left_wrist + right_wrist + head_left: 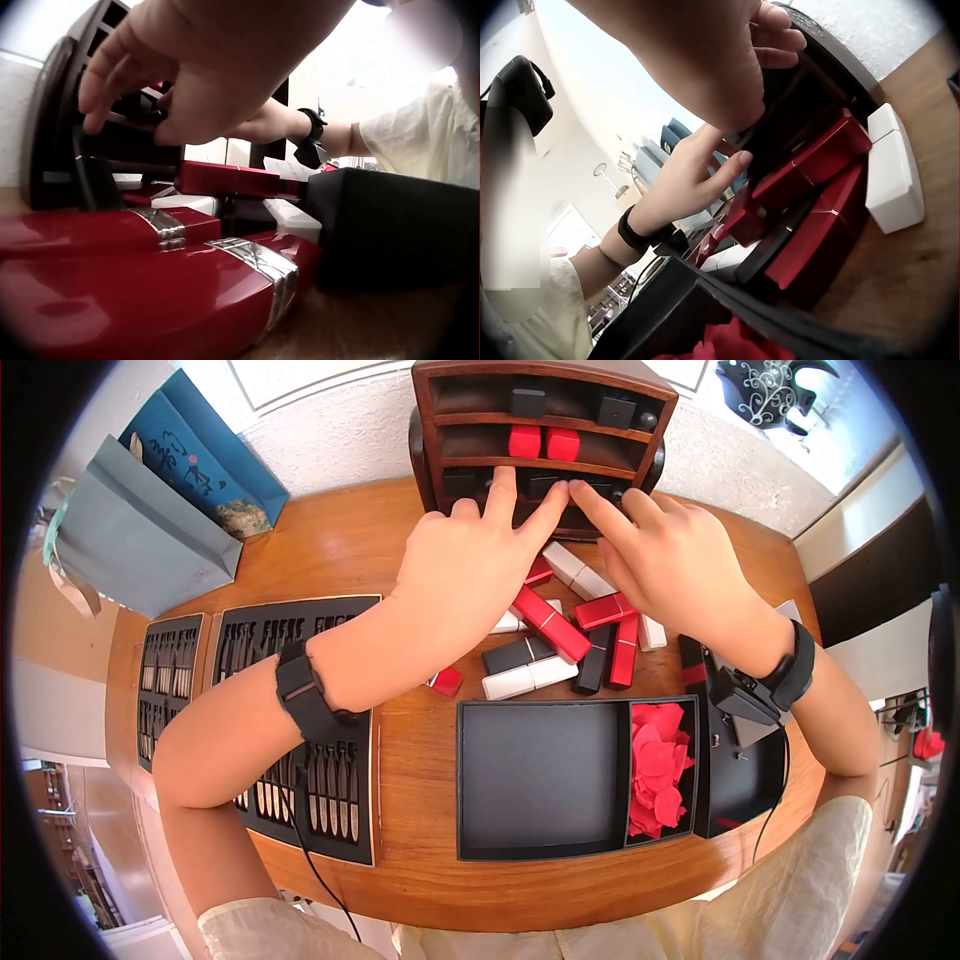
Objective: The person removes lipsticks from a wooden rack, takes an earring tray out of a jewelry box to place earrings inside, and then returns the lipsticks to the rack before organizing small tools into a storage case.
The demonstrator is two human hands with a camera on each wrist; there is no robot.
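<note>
Brown wooden shelves (540, 463) stand before the left hand (468, 545) and right hand (675, 550); whether they grip anything I cannot tell; glossy red oblong cases (550, 623) lie beneath.

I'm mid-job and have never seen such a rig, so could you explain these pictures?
There is no machine: a person works with bare hands, left hand and right hand. The head picture looks down from a camera worn on the head; the other two come from cameras on each wrist. On the table lie red, white and black cases, an open box with petals and slotted trays; a shelf stands at the back. Both hands reach to its lower part. Shadow and the fingers leave unclear whether they hold anything.
</note>
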